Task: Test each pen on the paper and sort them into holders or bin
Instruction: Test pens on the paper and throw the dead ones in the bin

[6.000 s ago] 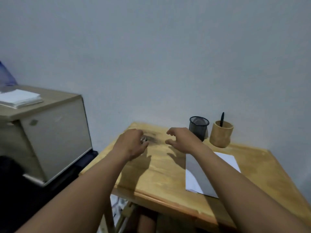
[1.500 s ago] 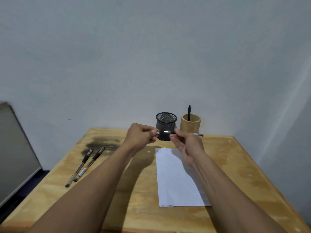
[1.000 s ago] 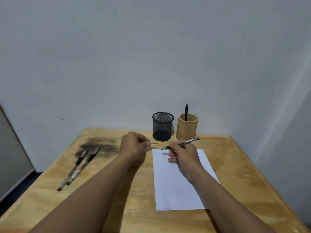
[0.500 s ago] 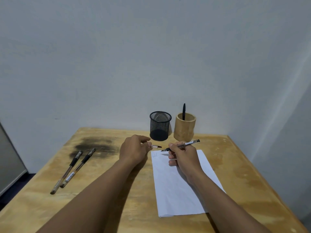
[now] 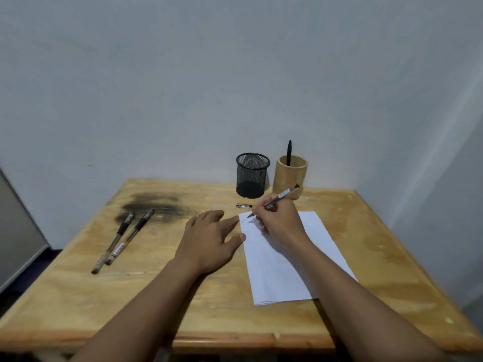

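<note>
Head view: right hand (image 5: 281, 220) grip pinching pen (image 5: 274, 201), tip on paper (image 5: 290, 267); left hand (image 5: 209, 239) spread flat beside sheet; advise light strokes, sheet steadied

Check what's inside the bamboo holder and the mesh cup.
One black pen stands in the bamboo holder; its lower part is hidden by the opaque wall. The mesh cup shows no pens through its mesh, only a dark base.

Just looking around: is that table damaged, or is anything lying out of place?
Yes: a dark, scorch-like stain marks the table at its far left, under the tips of two pens. A loose pen cap lies before the mesh holder.
</note>
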Demonstrator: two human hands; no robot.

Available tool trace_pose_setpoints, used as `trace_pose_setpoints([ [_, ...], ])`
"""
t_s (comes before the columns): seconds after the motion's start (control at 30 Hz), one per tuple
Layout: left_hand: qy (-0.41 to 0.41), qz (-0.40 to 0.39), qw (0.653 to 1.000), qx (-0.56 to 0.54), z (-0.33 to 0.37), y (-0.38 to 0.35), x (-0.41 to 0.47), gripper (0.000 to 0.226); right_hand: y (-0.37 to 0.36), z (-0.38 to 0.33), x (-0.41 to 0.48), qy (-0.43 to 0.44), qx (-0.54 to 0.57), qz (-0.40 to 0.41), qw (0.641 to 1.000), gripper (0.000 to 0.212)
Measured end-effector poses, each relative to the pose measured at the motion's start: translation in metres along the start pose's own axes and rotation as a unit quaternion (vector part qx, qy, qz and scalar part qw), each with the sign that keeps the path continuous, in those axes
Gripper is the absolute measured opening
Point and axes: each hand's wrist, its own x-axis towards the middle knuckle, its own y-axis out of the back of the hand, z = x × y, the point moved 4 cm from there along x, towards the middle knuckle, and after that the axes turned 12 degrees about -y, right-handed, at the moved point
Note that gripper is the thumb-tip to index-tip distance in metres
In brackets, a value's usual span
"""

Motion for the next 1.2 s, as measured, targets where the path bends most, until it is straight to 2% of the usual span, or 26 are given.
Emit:
trace_pose_setpoints([
  [0.07, 0.007, -0.012, 1.0, 0.004, -0.002, -0.004, 0.0, 0.053, -0.003, 0.001, 0.001, -0.008, 0.012, -0.02, 1.0, 0.019],
  [0.57, 0.017, -0.029, 0.999, 0.026, -0.004, -0.008, 0.002, 0.058, -0.005, 0.013, 0.008, 0.005, -0.086, -0.031, 0.996, 0.014],
  [1.2, 0.016, -0.033, 0.999, 0.031, -0.005, -0.008, 0.002, 0.059, -0.001, 0.014, 0.006, 0.015, -0.12, 0.003, 0.993, 0.014],
])
